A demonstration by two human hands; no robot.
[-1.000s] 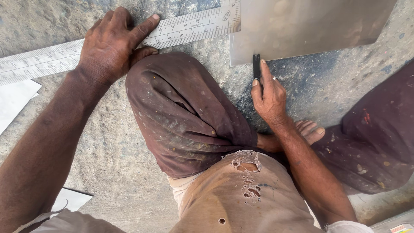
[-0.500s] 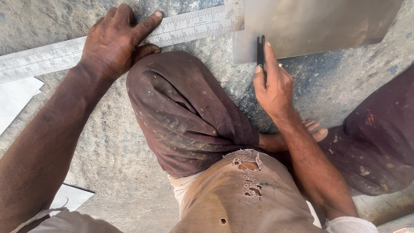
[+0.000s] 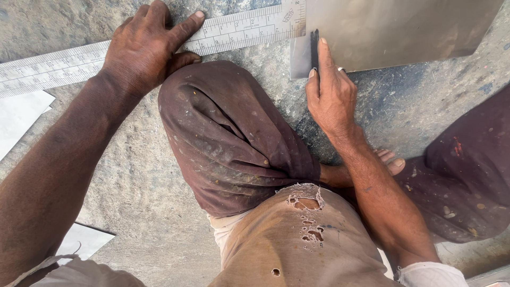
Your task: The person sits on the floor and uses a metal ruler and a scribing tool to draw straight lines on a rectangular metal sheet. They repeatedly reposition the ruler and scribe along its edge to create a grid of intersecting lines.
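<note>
My left hand point(image 3: 146, 50) presses flat on a long steel ruler point(image 3: 241, 26) that lies across the concrete floor, its right end meeting the corner of a metal sheet point(image 3: 398, 29). My right hand point(image 3: 330, 90) pinches a thin dark scribing tool point(image 3: 314, 48), index finger along it, its tip on the sheet's left edge beside the ruler's end. A ring shows on one finger.
My bent knee in stained maroon trousers point(image 3: 234, 133) sits between my arms, a bare foot point(image 3: 388, 162) tucked behind it. Pale sheet offcuts lie at the left edge point(image 3: 18, 117) and lower left point(image 3: 85, 239). The concrete floor point(image 3: 138, 180) is rough.
My right hand has slid the dark tool up from the bare floor onto the sheet's left edge. My left hand stays on the ruler.
</note>
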